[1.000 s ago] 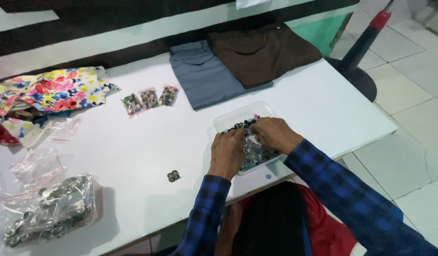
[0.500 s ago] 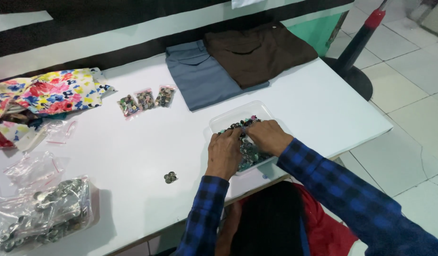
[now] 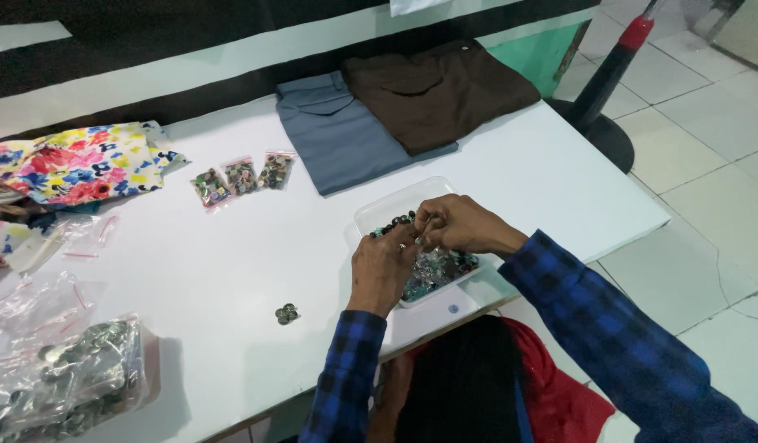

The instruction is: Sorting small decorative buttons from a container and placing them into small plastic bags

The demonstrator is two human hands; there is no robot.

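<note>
Both hands are meeting over a clear plastic tray (image 3: 371, 215) of small dark buttons (image 3: 438, 267) at the near edge of the white table (image 3: 231, 271): left hand (image 3: 385, 267) and right hand (image 3: 454, 223) are pinching together, fingertips touching; what they are gripping is too small to tell. Lying nearby: a loose button cluster (image 3: 286, 313), three small packets (image 3: 241, 176), folded grey cloth (image 3: 334, 135), brown cloth (image 3: 436, 90).

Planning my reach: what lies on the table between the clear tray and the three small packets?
Nothing: in the head view, the white table is bare between the clear tray and the three small packets.
</note>
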